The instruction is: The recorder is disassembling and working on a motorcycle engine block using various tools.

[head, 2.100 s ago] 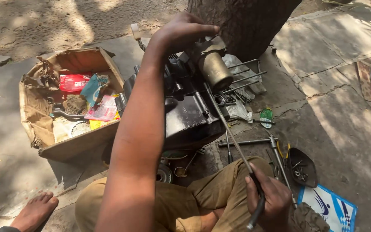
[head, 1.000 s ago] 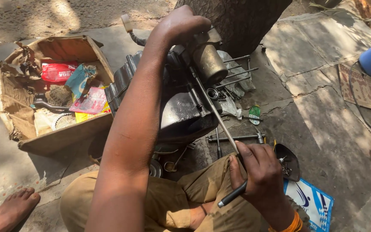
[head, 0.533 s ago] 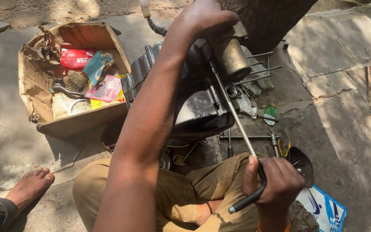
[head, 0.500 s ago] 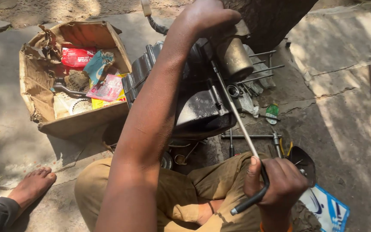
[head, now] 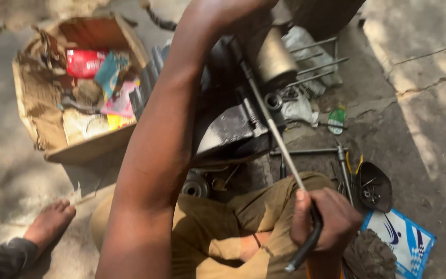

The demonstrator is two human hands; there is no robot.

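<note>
On the ground at centre, a dark engine block [head: 228, 124] sits just right of an open cardboard box [head: 37, 103] of oddments. The left hand [head: 223, 13] presses down on the engine's far top, its fingers hidden. The right hand [head: 326, 219] is clamped around the black grip of a long metal rod [head: 274, 134] running up into the engine.

The right hand [head: 326, 222] is gripping a long rod tool [head: 277, 139] angled into the engine [head: 233, 124]; the left hand [head: 223, 10] is resting on top.

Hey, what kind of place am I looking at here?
Probably an outdoor roadside repair spot. A person sits on bare ground, the right hand working a long rod tool into an engine block, with a cardboard box of oddments and loose tools around.
</note>
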